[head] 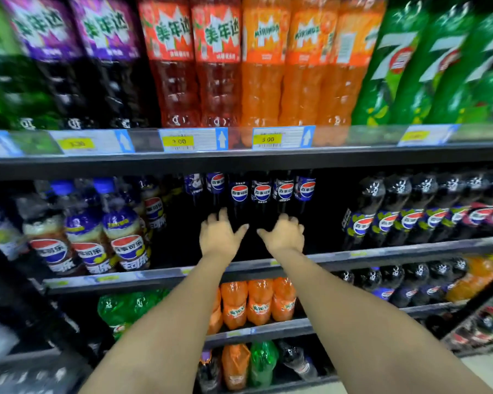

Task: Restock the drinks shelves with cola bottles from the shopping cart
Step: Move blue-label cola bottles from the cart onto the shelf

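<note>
A row of dark cola bottles (pixel 262 194) with red, white and blue round labels stands deep on the middle shelf (pixel 382 253). Both my arms reach into the gap in front of them. My left hand (pixel 219 237) is palm down with its thumb spread, and its fingertips touch the lower part of the bottles. My right hand (pixel 283 234) lies beside it with its thumb spread inward and its fingers loosely bent against the bottles. Neither hand wraps around a bottle. The bottles' lower halves are lost in shadow. The shopping cart is out of view.
More cola bottles stand at the left (pixel 123 240) and right (pixel 387 220) of the same shelf. Above are large purple, red, orange (pixel 264 66) and green soda bottles behind price tags (pixel 192 139). Lower shelves hold orange (pixel 258 302) and green bottles.
</note>
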Demonstrator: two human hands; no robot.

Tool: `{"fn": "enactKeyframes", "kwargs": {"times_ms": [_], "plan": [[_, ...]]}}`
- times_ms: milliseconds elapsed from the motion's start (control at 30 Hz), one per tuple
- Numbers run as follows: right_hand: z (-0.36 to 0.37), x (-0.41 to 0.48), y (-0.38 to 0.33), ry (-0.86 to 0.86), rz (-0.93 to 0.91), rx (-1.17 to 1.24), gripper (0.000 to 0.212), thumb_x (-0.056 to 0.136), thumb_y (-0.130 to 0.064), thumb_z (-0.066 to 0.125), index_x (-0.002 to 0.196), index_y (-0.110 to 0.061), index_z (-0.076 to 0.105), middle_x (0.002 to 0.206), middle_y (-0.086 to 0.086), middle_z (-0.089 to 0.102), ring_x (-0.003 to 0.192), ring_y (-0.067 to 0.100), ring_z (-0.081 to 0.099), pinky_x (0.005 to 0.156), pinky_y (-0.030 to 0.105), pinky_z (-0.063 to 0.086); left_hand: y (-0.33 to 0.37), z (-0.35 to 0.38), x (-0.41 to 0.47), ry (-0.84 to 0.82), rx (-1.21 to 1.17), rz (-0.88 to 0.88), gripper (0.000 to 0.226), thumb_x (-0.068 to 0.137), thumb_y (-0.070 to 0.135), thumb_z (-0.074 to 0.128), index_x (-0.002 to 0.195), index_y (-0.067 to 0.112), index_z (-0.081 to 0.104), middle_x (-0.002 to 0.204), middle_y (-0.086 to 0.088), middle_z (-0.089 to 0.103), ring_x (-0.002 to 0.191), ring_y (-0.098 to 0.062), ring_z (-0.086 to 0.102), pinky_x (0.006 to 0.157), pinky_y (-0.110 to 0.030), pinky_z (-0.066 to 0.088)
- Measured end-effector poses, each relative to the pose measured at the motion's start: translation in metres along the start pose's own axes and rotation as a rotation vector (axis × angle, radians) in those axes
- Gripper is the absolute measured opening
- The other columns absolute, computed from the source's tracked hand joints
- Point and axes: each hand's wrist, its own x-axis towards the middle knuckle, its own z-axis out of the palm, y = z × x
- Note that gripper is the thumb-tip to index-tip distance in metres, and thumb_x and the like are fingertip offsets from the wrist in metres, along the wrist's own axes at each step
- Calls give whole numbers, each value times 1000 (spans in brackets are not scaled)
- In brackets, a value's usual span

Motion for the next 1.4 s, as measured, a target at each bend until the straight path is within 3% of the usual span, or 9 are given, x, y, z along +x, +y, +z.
{"fn": "enactKeyframes", "kwargs": {"times_ms": [133,267,467,700,867,1067,1400], "plan": [[-50,-84,8,-9,-98,-153,71,83,-50,64,135,-10,38,135,13,44,125,34,40,98,42,40,-2,-52,-84,11,250,144,71,88,62,49,144,20,35,141,-11,45,131,-32,39,110,-44,31],[-97,-182,18,-9,-219,-244,69,82,-53,63,132,-11,40,133,12,45,123,34,40,98,42,41,-9,-105,-184,20,355,196,72,88,63,48,145,22,33,145,-10,40,138,-34,30,114,-50,22],[-139,-309,19,-31,-306,-264,67,83,-52,64,131,-12,40,134,11,45,127,34,38,99,47,39,-29,-176,-305,7,440,156,74,84,68,46,143,24,37,143,-11,42,133,-35,34,110,-49,26],[-137,-400,-12,-141,-376,-363,73,81,-56,63,134,-13,38,137,12,44,127,34,39,100,45,37,-72,-245,-372,-91,425,29,80,85,71,43,147,23,30,150,-13,34,140,-37,26,115,-57,15],[-101,-437,-61,-240,-402,-313,72,82,-55,63,134,-12,39,138,13,43,128,34,36,102,44,35,-143,-270,-384,-96,446,-20,74,83,70,46,139,24,39,139,-12,44,132,-36,34,111,-53,24],[-26,-460,-133,-338,-396,-346,76,85,-53,60,143,-12,31,148,15,33,135,36,30,107,47,32,-244,-295,-362,-159,439,-79,75,84,71,45,142,24,36,142,-12,43,132,-37,35,109,-54,27],[140,-511,-253,-501,-343,-430,72,85,-56,59,138,-12,37,142,15,39,131,36,35,103,45,37,-469,-319,-330,-322,447,-201,72,84,67,45,141,25,38,144,-11,42,133,-35,36,110,-52,26]]}}
